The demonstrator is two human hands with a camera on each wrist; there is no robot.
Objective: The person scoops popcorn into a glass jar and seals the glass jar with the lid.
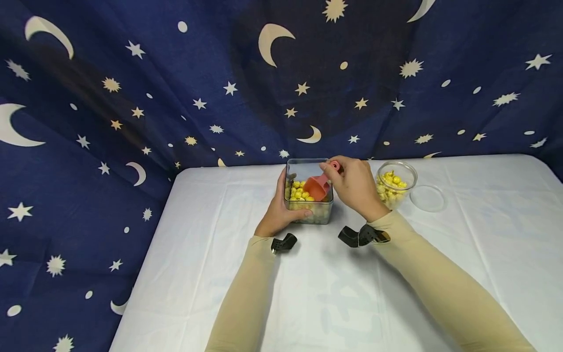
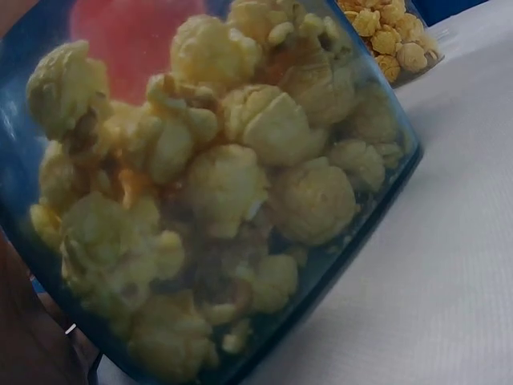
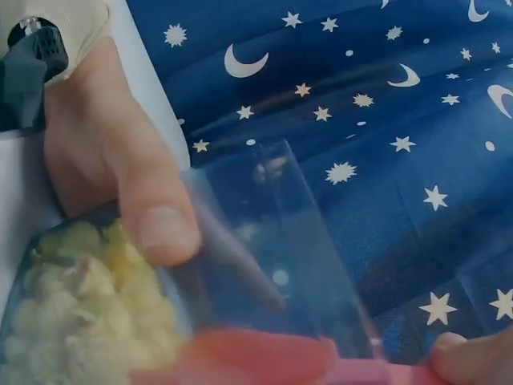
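Note:
A clear square container [image 1: 308, 215], part filled with yellow popcorn [image 1: 299, 192], is gripped by my left hand [image 1: 281, 208], its thumb across the near side and its fingers round the left side. My right hand [image 1: 352, 183] pinches the handle of a pink scoop [image 1: 317, 187], whose bowl dips inside the container against the popcorn. In the left wrist view, popcorn [image 2: 228, 188] presses against the clear wall, with the pink scoop [image 2: 132, 40] behind it. The right wrist view has the left hand's thumb [image 3: 164, 233] at the container's rim and the scoop [image 3: 256, 357] below.
A round clear jar [image 1: 396, 183] of popcorn stands right of the right hand. Beside it a clear round lid [image 1: 428, 198] lies on the white tablecloth [image 1: 325, 303]. A dark blue curtain [image 1: 211, 58] with moons and stars hangs right behind the table.

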